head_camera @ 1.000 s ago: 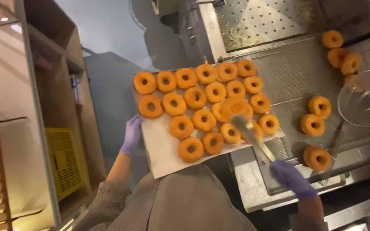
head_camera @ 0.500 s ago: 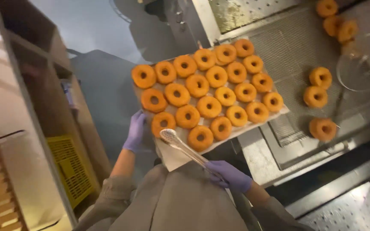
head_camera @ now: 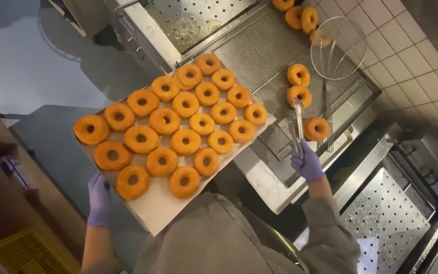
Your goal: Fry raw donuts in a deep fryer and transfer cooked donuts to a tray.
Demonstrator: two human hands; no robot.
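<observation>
Commercial bakery kitchen: steel fryer (head_camera: pixel 188 20), draining mesh (head_camera: pixel 275 56), doughnuts (head_camera: pixel 173 127).

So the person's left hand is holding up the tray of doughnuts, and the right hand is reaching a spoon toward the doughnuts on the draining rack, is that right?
Not quite: the right hand holds metal tongs, not a spoon. The head view shows their tips at a doughnut on the rack. The rest stands: the left hand holds up the tray of doughnuts, and the tongs reach over the draining rack.
</observation>
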